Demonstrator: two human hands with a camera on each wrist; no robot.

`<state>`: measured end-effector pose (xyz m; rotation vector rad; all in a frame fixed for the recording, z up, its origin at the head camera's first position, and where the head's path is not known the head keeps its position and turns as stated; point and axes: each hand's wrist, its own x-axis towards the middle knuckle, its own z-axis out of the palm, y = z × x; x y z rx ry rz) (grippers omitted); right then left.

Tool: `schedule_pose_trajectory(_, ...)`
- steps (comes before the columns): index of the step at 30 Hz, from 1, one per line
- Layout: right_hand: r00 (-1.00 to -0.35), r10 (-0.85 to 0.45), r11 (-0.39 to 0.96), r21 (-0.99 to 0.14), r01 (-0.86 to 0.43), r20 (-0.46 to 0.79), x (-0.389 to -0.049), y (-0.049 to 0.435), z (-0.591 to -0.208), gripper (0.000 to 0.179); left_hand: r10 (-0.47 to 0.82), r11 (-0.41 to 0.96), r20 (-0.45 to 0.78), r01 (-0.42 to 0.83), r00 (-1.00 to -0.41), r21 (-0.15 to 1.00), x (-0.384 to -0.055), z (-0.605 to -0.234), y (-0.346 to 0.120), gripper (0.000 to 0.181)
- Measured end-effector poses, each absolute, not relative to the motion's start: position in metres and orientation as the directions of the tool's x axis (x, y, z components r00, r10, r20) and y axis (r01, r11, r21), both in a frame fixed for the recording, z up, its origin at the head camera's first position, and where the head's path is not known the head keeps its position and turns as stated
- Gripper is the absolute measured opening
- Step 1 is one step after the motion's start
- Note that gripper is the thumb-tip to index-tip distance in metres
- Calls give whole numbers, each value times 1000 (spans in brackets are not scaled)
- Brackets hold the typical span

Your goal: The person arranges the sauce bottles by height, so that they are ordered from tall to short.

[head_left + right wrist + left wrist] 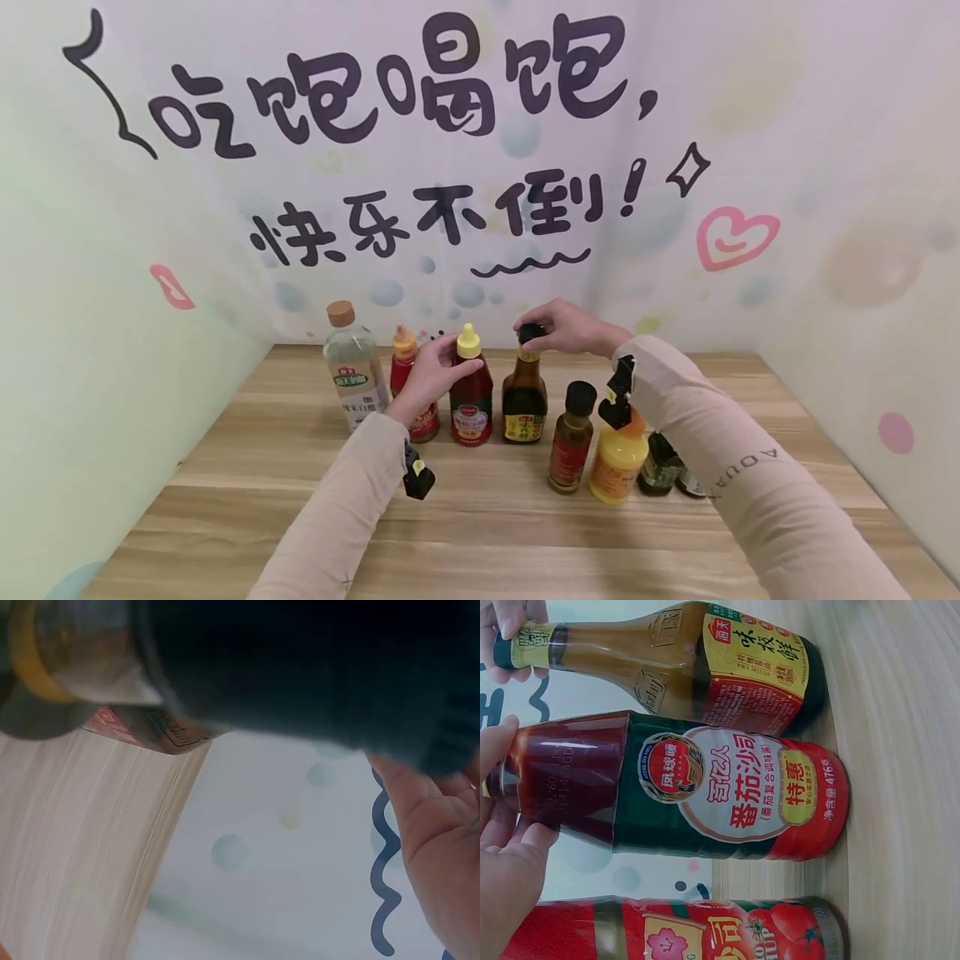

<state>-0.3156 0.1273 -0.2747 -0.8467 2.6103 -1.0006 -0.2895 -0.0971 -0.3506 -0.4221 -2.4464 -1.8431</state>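
Upright on the wooden table stands a ketchup bottle with a yellow nozzle cap, its label facing front. My left hand grips it around the neck, thumb on one side and fingers on the other. Just right of it is a brown soy sauce bottle with a yellow label. The fingers of my right hand pinch its dark cap from above. A second, red ketchup bottle shows beside the left hand. In the right wrist view, a blurred dark bottle cap covers the top, partly hiding the right hand.
At the far left is a clear white vinegar bottle. Nearer the front right stand a small black-capped bottle, a yellow bottle and dark jars partly behind my right sleeve. A printed cloth hangs behind the table.
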Motion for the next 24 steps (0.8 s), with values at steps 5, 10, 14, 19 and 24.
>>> schedule_pose_trajectory(5,-812,-583,603,-688,-403,-35,-315,126,-278,31,178,244,180,221,-967,944,-287,-352,-95,48)
schedule_pose_trajectory(10,-793,-608,571,-716,-401,-41,-315,124,-279,32,155,238,187,221,-970,946,-286,-353,-95,50)
schedule_pose_trajectory(14,-784,-619,558,-727,-399,-46,-315,123,-277,33,146,234,186,216,-972,948,-286,-352,-94,50)
schedule_pose_trajectory(19,-781,-622,554,-738,-386,-58,-316,124,-276,35,131,262,145,175,-981,949,-283,-346,-91,49)
schedule_pose_trajectory(24,-780,-624,555,-733,-393,-54,-318,124,-275,35,97,286,74,99,-993,953,-282,-340,-87,48)
